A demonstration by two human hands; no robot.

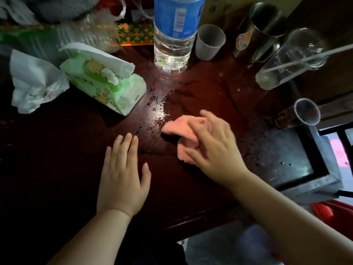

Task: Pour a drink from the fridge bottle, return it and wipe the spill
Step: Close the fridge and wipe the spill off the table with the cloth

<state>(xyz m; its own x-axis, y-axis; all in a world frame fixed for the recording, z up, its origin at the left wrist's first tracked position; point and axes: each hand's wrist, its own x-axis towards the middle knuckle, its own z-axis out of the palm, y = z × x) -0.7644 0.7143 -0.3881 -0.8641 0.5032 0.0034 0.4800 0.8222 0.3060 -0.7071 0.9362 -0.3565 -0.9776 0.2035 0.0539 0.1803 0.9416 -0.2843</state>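
On glossy wet table (76,150), hands (212,142) seemingly press soft cloth (177,127).

A dark reddish wooden table (57,150) is filling most of the view, its polished top catching one bright glare near its middle while the rest is lying in shadow. The room is looking dim overall. Beyond the table's far edge, a patterned orange and green cloth (135,33) is showing, and a brown cardboard box (225,8) is standing to the right of it. At the table's right edge a grey metal box (313,180) is sitting, with something red (322,211) showing just below it. Past the table's near edge, a pale blurred floor area (219,245) is showing.
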